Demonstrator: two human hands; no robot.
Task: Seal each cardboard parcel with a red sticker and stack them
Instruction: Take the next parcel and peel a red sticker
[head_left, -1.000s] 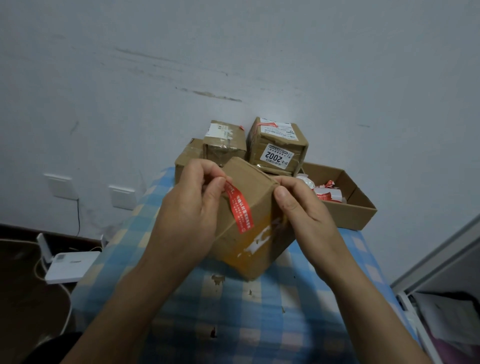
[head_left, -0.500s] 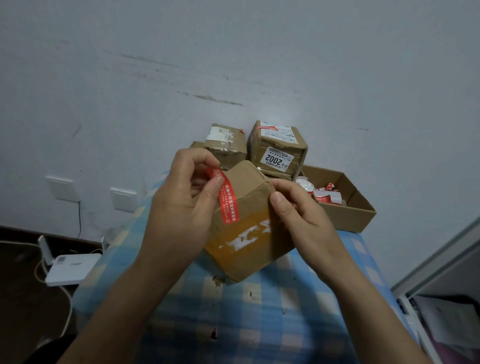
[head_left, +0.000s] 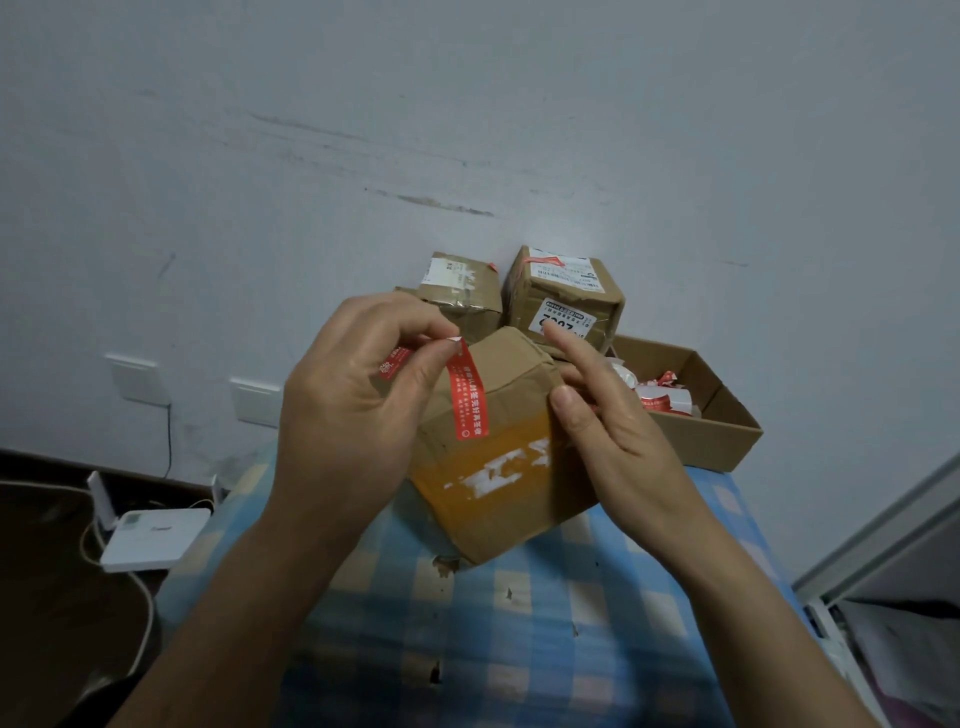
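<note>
In the head view, your left hand (head_left: 353, 395) pinches the loose upper end of the red sticker (head_left: 470, 405) between thumb and forefinger. The strip's lower end sits flat on the near face of the parcel (head_left: 498, 483). The parcel is tipped on a corner on the checked table (head_left: 519, 649), between your two hands. Your right hand (head_left: 613, 441) grips its right edge, thumb in front, forefinger lifted straight over the top.

The sticker's long axis runs from your left hand down and slightly right, and it crosses no seam yet. The parcel's top face lies just right of and behind the pinched end, so the left hand looks best placed to fold it over. Sealed parcels (head_left: 566, 291) wait by the wall, beside an open box (head_left: 722, 441).
</note>
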